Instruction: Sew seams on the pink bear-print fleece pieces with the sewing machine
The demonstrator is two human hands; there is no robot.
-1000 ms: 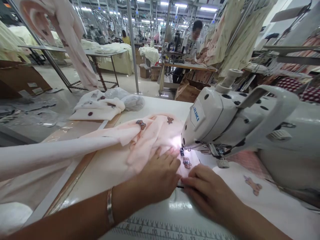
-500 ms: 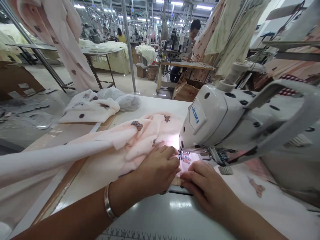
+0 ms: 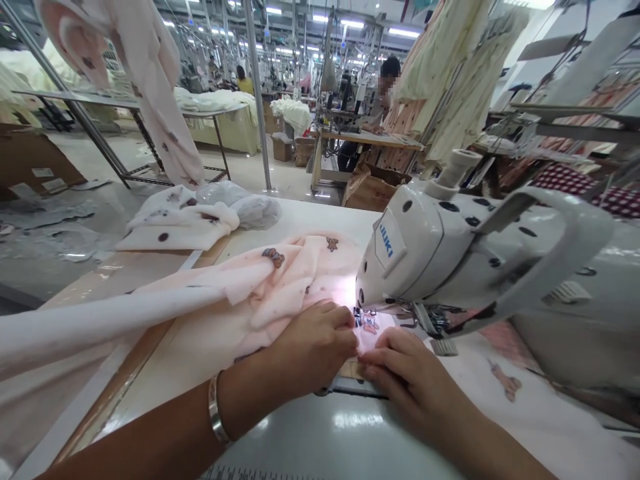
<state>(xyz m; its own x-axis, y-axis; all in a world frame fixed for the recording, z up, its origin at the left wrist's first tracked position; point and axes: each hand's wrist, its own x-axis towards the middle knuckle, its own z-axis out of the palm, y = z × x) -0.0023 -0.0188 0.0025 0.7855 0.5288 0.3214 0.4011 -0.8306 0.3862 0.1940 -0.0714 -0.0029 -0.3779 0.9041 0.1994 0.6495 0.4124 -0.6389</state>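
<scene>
Pale pink fleece fabric [image 3: 295, 273] with small bear prints lies bunched under the head of a white sewing machine [image 3: 415, 233]. My left hand [image 3: 315, 347], below a silver bangle [image 3: 216, 408], is closed on the fabric just left of the lit needle area. My right hand [image 3: 405, 367] pinches the fabric's near edge, its fingertips close to the left ones. Between the hands, a printed bear [image 3: 370, 323] shows in front of the presser foot. The fingertips partly hide the edge that they hold.
Folded fleece [image 3: 175, 220] and a clear plastic bag [image 3: 255, 205] lie at the table's back left. A long fleece strip [image 3: 115, 317] runs off to the left. More printed fabric [image 3: 505, 380] spreads right of the machine. A co-worker [image 3: 387, 93] sits at another machine beyond.
The view has shifted slightly, so the machine appears a little lower and further left. Both hands keep their hold on the fabric, with hardly any movement against the needle area.
</scene>
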